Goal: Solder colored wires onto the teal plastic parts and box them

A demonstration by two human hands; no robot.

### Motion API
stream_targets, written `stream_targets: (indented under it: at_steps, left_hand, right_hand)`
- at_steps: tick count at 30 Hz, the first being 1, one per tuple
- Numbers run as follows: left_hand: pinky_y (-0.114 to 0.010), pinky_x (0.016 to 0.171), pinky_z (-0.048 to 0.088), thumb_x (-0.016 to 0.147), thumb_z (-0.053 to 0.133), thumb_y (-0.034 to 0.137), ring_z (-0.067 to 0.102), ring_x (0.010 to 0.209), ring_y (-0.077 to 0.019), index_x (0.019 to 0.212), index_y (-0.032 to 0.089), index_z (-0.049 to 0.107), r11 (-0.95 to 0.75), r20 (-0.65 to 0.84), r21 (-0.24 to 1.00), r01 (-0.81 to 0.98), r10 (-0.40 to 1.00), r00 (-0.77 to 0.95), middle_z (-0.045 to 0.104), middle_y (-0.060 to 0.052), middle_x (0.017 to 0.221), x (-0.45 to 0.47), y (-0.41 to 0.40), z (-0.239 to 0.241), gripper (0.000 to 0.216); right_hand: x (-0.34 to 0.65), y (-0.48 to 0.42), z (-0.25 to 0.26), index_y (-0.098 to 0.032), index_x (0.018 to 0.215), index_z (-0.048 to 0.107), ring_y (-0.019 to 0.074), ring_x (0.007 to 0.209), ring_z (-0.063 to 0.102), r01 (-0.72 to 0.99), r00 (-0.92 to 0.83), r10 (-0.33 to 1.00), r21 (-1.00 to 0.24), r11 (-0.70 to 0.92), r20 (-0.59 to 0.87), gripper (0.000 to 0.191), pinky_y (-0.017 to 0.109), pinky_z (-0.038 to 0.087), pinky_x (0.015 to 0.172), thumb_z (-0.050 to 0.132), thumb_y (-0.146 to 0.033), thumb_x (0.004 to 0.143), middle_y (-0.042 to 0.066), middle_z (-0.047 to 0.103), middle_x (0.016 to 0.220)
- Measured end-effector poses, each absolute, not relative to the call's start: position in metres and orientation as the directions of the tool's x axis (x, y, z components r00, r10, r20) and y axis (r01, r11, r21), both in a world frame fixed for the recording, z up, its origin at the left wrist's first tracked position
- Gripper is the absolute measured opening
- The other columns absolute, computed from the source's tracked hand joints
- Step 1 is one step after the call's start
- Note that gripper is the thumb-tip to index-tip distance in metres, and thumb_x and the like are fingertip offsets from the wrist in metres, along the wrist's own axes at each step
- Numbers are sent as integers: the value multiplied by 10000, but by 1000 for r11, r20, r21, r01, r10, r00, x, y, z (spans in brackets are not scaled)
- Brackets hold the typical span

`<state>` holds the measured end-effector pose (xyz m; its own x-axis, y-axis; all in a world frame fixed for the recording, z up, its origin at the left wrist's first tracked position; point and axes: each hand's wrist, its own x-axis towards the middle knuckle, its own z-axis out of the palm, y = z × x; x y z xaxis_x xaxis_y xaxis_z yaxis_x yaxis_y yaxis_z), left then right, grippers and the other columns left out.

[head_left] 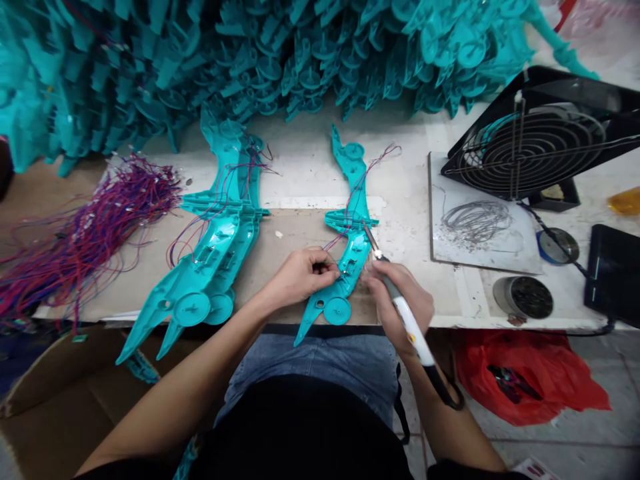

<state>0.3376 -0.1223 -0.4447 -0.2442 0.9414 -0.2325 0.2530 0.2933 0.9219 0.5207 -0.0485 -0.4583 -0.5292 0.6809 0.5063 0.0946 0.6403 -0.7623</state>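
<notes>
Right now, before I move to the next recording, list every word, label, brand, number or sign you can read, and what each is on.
No text can be read in this view.
Iron, in the right hand: small orange mark, too small to make out.
Sheet, at the bottom edge, right of centre: reddish marks, too blurred to tell whether they are print.

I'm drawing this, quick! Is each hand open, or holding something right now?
Left hand: curled closed at the teal plastic part; what it pinches can't be told.
Right hand: closed, holding the soldering iron.
</notes>
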Motion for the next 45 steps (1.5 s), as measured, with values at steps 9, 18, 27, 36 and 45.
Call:
stream_targets:
  at_steps: [9,18,27,36,45]
  left_hand:
    - [-215,546,359,732,593,188,464,598,-96,662,145,601,262,-203,934,244,949,-243,511,29,621,339,-123,-447,83]
    - [-255,660,439,783,649,288,558,713,-134,749,155,659,176,-79,964,197,904,-421,639,-24,747,348,-114,-454,138]
    - [-243,597,397,790,624,263,509,627,-110,748,159,655,223,-89,923,314,916,-390,630,-1,693,351,-106,-458,116]
    - [-234,559,369,770,630,258,478,583,-101,722,159,638,248,-98,911,331,908,-408,587,19,639,355,-104,-458,111]
    - [-233,573,379,759,632,249,491,596,-102,718,162,633,252,-90,903,347,903,-421,591,22,640,356,-102,-459,96]
  right_hand:
    - [480,-44,-453,-261,1189,591,182,925,628,146,-586,677,-764,629,445,335,347,533,854,593,-161,869,26,667,945]
    - [492,-37,-460,-260,1194,606,191,892,625,170,-551,694,-751,638,464,321,357,531,831,597,-204,878,33,662,899]
    - [544,-55,-455,-198,1031,697,207,739,628,62,-424,670,-718,693,610,255,364,516,624,569,-102,833,60,656,781]
    - [550,-59,-464,-183,1019,694,192,705,605,5,-466,628,-707,707,624,314,344,512,593,567,-29,776,45,633,724]
    - [550,-61,-467,-202,1041,689,185,694,592,29,-475,604,-675,737,640,316,346,521,599,554,-58,793,42,615,721]
